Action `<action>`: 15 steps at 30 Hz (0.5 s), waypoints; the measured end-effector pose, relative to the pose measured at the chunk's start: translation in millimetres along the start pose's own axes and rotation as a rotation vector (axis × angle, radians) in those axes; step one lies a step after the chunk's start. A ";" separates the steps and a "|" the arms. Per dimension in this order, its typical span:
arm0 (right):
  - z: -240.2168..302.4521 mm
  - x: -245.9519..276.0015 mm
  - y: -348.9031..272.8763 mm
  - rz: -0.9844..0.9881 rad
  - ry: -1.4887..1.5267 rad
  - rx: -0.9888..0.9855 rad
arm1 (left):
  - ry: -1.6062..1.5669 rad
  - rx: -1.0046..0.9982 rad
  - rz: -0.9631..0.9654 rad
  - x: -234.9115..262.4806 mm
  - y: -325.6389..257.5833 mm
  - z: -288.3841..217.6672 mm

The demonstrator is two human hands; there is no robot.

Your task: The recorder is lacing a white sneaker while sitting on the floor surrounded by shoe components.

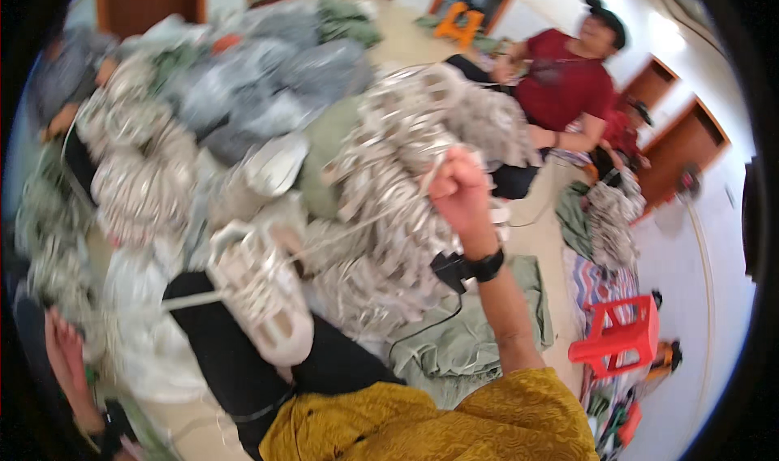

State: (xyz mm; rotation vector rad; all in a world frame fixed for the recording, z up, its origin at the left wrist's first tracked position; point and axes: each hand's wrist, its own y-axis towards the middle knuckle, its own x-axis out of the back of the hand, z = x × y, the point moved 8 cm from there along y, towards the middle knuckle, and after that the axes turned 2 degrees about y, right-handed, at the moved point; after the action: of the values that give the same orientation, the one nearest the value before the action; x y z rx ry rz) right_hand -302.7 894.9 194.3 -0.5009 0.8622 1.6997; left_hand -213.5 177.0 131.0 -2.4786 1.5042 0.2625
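A white shoe upper (pixel 264 286) is seen lying on the person's black-clad knee, below and to the left of the right hand (pixel 460 189). The right hand is closed in a fist, raised, with a white lace (pixel 365 217) pulled taut from it down to the shoe. The left hand (pixel 65 343) is seen at the lower left edge, fingers loosely curled; whether anything is gripped in it cannot be told, though a second stretch of lace runs toward it from the shoe.

Behind the right hand a large heap of grey-white shoe uppers (pixel 406 177) is piled. Beyond the left hand, more bundles are stacked, with grey plastic sacks (pixel 276 79) farther back; their contents cannot be made out.

Everything rests on a pale tiled floor (pixel 690 258). A green cloth (pixel 471 339) is spread below the right forearm. To the right of it a red plastic stool (pixel 621 331) stands. Another person in a red shirt (pixel 568 84) is seated beyond the heap, near brown doors.
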 end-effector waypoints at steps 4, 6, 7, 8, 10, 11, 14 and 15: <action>38.7 51.3 -20.8 -0.206 -0.071 0.138 | -0.069 0.096 -0.188 14.8 11.7 23.8; 58.9 56.5 -27.4 -0.120 -0.023 0.151 | 0.030 0.114 -0.032 19.3 26.5 24.2; 66.2 67.7 -33.7 -0.229 -0.069 0.181 | 0.140 0.138 0.090 24.3 31.1 27.0; 76.8 79.4 -41.1 -0.338 -0.118 0.215 | 0.133 0.123 0.102 33.0 36.9 29.5; 88.8 101.7 -41.0 -0.293 -0.091 0.249 | 0.209 0.051 0.056 60.2 49.5 34.3; 86.4 113.1 -37.7 -0.321 -0.068 0.230 | 0.180 0.017 -0.160 102.5 54.4 37.6; 121.4 142.4 -55.9 -0.457 -0.114 0.322 | 0.170 0.130 -0.240 -17.1 -7.9 17.2; 127.7 153.7 -55.0 -0.532 -0.160 0.348 | 0.163 0.108 -0.240 -19.0 -11.0 11.1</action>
State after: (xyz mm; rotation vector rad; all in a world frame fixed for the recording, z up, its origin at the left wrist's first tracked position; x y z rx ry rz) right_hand -284.0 1096.9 151.9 -0.3132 0.7992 1.0614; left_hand -212.8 201.2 126.7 -2.6120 1.2222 -0.0632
